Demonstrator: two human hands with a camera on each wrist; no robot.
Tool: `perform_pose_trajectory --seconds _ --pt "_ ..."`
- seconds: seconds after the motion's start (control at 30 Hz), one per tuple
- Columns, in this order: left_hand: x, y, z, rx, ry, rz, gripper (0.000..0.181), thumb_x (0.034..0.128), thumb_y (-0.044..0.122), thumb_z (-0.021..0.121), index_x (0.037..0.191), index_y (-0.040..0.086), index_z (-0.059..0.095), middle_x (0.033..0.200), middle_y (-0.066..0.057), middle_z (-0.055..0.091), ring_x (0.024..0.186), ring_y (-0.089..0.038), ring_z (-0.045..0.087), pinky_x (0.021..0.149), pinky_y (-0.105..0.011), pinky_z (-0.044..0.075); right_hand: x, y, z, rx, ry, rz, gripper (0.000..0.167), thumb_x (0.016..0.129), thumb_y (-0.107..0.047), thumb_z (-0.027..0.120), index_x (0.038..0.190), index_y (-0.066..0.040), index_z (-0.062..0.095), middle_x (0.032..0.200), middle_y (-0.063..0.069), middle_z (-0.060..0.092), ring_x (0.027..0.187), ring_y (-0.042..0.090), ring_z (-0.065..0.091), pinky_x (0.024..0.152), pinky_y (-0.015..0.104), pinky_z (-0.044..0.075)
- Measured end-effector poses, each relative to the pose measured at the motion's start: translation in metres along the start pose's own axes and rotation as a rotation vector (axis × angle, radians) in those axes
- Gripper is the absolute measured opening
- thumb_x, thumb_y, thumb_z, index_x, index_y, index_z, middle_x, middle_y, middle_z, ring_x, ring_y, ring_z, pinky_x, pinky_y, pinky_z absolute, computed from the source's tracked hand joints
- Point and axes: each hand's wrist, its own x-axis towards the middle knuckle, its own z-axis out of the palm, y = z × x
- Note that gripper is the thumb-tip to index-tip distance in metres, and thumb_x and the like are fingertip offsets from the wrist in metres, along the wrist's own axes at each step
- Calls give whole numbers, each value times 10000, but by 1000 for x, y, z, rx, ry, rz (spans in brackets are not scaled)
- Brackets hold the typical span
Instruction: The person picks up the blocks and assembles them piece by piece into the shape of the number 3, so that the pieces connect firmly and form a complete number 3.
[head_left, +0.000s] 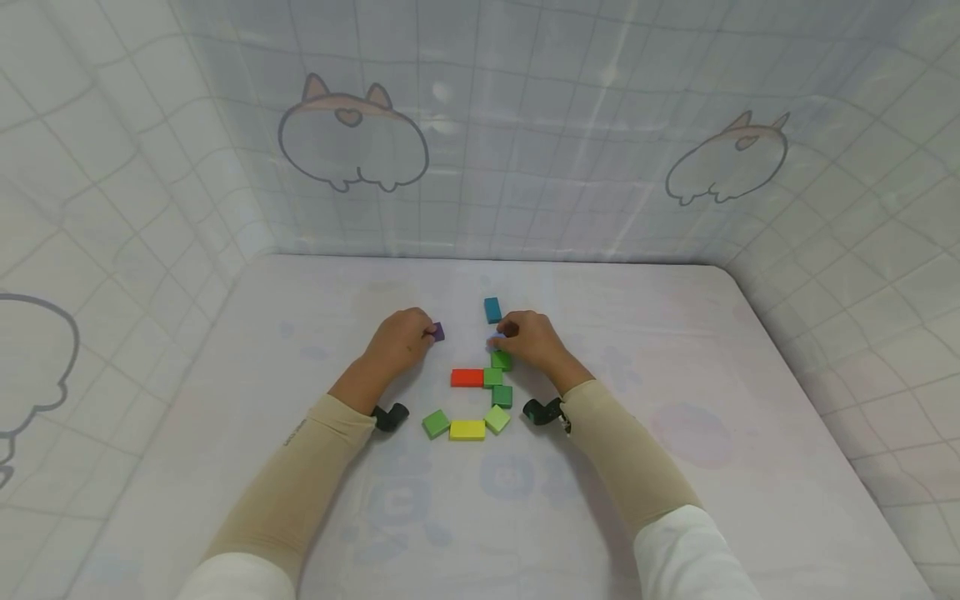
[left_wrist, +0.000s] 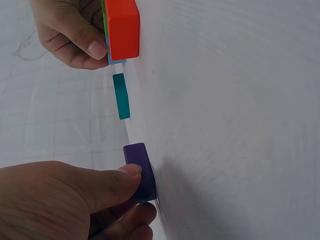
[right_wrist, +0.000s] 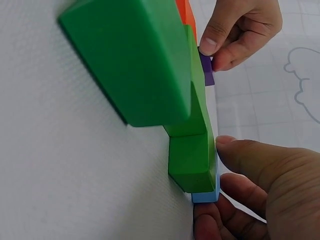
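Note:
My left hand (head_left: 401, 340) pinches a purple block (left_wrist: 139, 154) between thumb and fingers, close to the table surface. Across from it, my right hand (head_left: 531, 337) holds a light blue block (right_wrist: 206, 197) by its sides; the fingers partly cover it in the head view. That block sits just beyond a bright green block (head_left: 501, 361). Farther back lies a teal-blue block (head_left: 492, 310), apart from both hands. Nearer me, a small green block (head_left: 492, 377) touches the end of a long red block (head_left: 467, 378), with a dark green block (head_left: 502, 397) below it.
At the front of the arrangement, a yellow block (head_left: 467, 430) lies between a tilted green block (head_left: 436, 423) and a tilted light green block (head_left: 497, 419). The white patterned table (head_left: 675, 350) is bounded by a grid-patterned curtain (head_left: 540, 167) at the back and sides.

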Motion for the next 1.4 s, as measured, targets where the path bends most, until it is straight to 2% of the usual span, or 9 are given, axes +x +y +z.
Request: perform_pose_trajectory --seconds 0.67,0.87,1.1,1.27,1.4 --pt "-1 -1 2 -7 18 -13 216 948 88 665 1148 27 721 1161 -123 676 1078 -286 626 966 -445 525 -1 0 0 43 2 7 240 897 -324 748 1054 -143 724 1036 4 681 980 199 603 860 352 547" --pt "-2 0 1 -11 7 -22 224 951 93 663 1158 28 718 1176 -121 670 1085 -283 620 972 -445 522 3 6 -4 85 64 22 196 940 -309 691 1048 -148 716 1035 7 680 964 201 610 847 367 546" --pt "-2 1 0 -11 0 -23 229 952 96 662 1166 34 715 1184 -118 667 1086 -280 616 975 -442 521 10 2 -7 55 89 52 256 939 -295 689 1092 -90 696 1051 52 668 944 221 598 827 366 546" --pt "-3 1 0 -16 -1 -9 229 952 87 659 1165 26 715 1185 -123 667 1091 -286 616 978 -444 519 17 -3 -10 2 80 84 342 940 -324 685 1164 -66 672 1110 72 659 985 227 593 884 379 538" --pt "-3 0 0 -16 0 2 226 949 82 662 1160 23 718 1188 -128 668 1098 -291 619 982 -449 517 25 -5 -12 -39 64 85 399 920 -367 706 1160 -50 676 1120 85 665 1007 236 599 898 386 535"
